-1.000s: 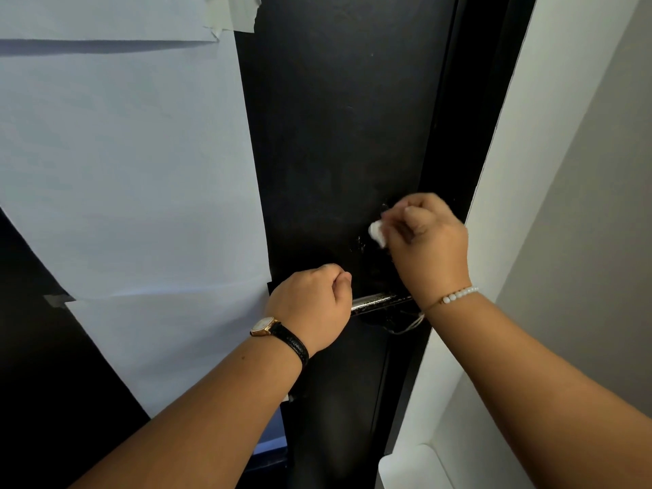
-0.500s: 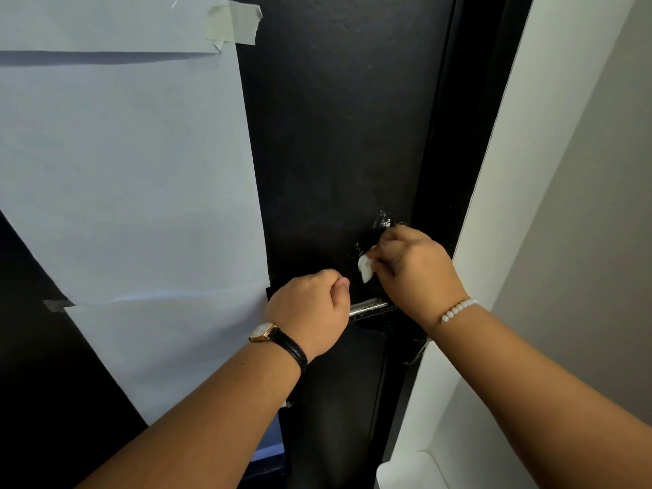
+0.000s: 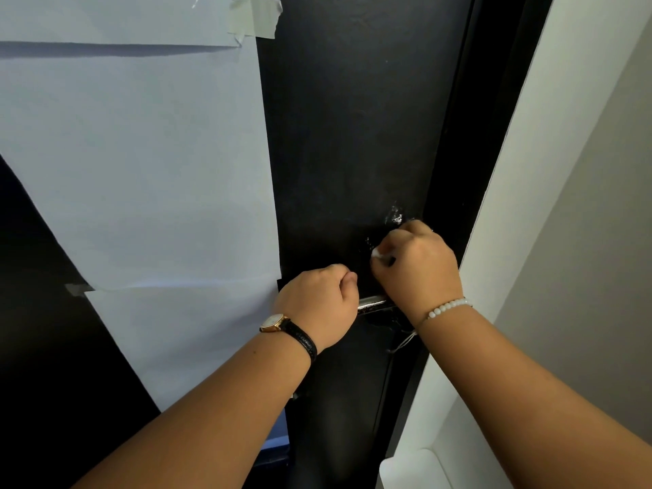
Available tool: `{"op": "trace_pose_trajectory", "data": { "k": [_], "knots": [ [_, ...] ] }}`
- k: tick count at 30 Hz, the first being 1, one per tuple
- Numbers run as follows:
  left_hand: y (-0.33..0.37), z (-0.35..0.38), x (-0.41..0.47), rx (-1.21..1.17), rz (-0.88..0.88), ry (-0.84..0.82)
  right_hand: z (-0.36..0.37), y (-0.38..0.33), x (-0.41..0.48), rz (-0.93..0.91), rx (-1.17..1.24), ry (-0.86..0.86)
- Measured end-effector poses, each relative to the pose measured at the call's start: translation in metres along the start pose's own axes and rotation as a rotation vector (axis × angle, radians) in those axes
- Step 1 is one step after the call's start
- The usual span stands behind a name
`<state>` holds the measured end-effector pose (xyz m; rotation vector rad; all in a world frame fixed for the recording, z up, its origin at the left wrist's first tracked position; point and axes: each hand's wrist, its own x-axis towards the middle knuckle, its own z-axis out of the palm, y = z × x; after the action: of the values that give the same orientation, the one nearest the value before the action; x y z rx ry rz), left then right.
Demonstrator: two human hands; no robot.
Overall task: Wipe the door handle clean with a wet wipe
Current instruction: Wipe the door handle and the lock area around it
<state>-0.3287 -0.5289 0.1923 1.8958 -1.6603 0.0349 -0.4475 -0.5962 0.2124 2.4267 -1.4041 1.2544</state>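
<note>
A metal door handle sticks out level from the black door; only a short shiny stretch shows between my hands. My left hand, with a watch on the wrist, is closed around the handle's left end. My right hand, with a bead bracelet, is clenched just above the handle's base by the door edge, shut on a white wet wipe of which only a small corner peeks out. White smears mark the door just above my right hand.
Large sheets of white paper are taped over the door's left part, with tape at the top. A white door frame and grey wall stand at the right. A thin string dangles below the handle's base.
My right hand with the wipe has come down the door from higher up to just above the handle. My left hand has kept its hold on the handle.
</note>
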Motion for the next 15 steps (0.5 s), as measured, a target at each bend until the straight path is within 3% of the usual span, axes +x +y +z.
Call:
{"op": "trace_pose_trajectory", "data": {
  "k": [4, 9, 15],
  "knots": [
    [0.001, -0.001, 0.001, -0.001, 0.015, 0.002, -0.003, 0.006, 0.000, 0.031, 0.047, -0.009],
    [-0.001, 0.000, -0.001, -0.009, 0.003, -0.004, -0.006, 0.015, 0.000, 0.202, 0.182, -0.054],
    [-0.002, 0.001, 0.000, -0.001, 0.009, 0.010, -0.015, 0.021, 0.000, 0.186, 0.170, -0.095]
  ]
}}
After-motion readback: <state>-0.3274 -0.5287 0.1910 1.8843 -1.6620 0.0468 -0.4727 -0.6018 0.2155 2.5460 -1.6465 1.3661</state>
